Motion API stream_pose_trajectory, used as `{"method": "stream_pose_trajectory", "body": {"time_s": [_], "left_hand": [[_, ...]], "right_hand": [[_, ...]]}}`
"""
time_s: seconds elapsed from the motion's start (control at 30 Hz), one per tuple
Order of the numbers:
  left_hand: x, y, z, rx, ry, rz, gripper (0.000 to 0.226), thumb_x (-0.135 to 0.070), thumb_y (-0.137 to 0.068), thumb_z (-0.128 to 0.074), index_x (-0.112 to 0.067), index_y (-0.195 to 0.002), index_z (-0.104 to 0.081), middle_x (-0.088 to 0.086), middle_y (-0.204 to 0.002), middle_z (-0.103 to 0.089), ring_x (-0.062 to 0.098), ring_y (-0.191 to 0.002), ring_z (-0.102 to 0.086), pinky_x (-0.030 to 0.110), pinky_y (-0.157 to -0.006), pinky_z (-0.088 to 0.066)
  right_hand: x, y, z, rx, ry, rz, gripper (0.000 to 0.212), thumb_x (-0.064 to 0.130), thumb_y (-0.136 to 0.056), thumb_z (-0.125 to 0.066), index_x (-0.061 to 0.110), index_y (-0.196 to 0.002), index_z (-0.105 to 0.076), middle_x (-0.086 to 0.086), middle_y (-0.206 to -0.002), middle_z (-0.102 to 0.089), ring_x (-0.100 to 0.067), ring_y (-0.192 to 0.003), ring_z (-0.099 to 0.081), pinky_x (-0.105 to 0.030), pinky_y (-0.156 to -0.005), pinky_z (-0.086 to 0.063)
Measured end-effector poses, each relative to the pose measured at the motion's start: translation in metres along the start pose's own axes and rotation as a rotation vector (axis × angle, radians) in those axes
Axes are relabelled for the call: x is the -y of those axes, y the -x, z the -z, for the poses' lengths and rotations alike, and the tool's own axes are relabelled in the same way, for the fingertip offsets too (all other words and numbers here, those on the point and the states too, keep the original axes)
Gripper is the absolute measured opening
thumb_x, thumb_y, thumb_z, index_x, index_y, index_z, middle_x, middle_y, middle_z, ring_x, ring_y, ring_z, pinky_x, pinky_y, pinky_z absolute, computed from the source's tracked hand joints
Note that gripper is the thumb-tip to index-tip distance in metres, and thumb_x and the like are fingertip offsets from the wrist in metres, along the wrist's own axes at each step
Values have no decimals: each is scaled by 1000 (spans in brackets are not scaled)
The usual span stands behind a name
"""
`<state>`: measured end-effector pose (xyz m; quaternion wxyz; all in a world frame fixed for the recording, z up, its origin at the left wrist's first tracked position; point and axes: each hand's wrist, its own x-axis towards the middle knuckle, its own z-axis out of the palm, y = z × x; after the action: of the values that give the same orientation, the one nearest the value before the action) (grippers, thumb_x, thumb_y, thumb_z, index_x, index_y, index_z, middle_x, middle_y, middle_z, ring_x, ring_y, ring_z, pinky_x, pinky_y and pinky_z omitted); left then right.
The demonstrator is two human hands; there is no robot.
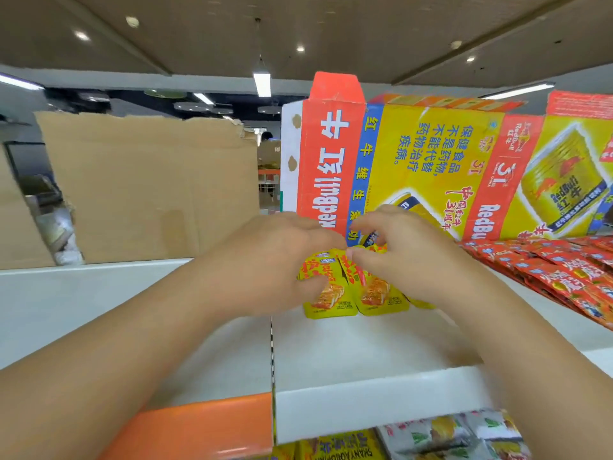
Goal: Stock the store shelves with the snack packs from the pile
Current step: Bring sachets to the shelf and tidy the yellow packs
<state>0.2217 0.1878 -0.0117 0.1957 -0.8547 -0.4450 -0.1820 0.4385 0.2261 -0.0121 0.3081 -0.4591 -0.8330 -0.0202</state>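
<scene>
The yellow snack packs [335,297] stand in a short row on the white shelf [331,346], towards its back and leaning a little. Their printed faces are turned to the camera and their long axis runs from the shelf up toward the carton behind. They are small glossy pouches with red lettering and a food picture low on the front; two faces show plainly, and more seem tucked in behind the hands.

The packs lie directly between the two hands, so neither hand has any reach to make. The left hand [275,260] wraps the left end of the row with curled fingers [311,283], one pressed on the front of the outer pack. The right hand [408,257] appears to pinch the upper edge of the packs between thumb and forefinger — the other fingers are loosely bent above.

Just behind stands a flattened Red Bull carton [414,161], with plain brown cardboard [149,187] to its left. A fanned row of red packs [564,273] lies on the same shelf to the right — near, but not touching. More yellow packs [338,448] show on the tier below.
</scene>
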Motion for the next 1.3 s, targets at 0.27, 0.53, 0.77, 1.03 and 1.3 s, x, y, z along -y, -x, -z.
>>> {"method": "stream_pose_trajectory", "body": {"time_s": [0.27,0.53,0.77,1.03,1.3], "left_hand": [[19,46,52,-110,22,394,43,-43,-86,-62,-42,-128,-56,-20,-122,-60,11,-111,-54,38,-96,-47],[43,146,99,-22,-95,760,38,-41,-88,-68,-38,-126,-62,-17,-119,-61,11,-107,-56,30,-91,-45],[76,241,124,74,-131,936,42,-45,-91,-67,-40,-131,-58,-17,-125,-57,7,-115,-52,21,-90,-37],[155,368,156,81,-70,1129,41,-48,-88,-67,-44,-127,-58,-21,-125,-55,5,-108,-53,23,-88,-40],[232,469,160,80,-54,1206,41,-41,-85,-67,-36,-125,-64,-12,-123,-57,11,-116,-53,23,-84,-40]], "right_hand": [[84,-70,18,94,-37,392,38,47,-88,-63,34,-123,-64,10,-112,-58,-12,-93,-55,-31,-76,-45],[199,-91,-24,335,-6,689,29,43,-87,-62,40,-116,-65,9,-109,-65,-17,-96,-61,-37,-83,-54],[309,-87,-54,434,132,835,32,46,-90,-58,38,-121,-64,17,-102,-59,-13,-97,-59,-34,-86,-52],[426,-95,-113,526,253,842,37,46,-92,-59,38,-128,-60,15,-109,-58,-14,-98,-57,-33,-88,-51],[529,-97,-190,627,280,811,37,43,-94,-57,37,-131,-59,15,-109,-50,-14,-97,-51,-32,-86,-47]]}}
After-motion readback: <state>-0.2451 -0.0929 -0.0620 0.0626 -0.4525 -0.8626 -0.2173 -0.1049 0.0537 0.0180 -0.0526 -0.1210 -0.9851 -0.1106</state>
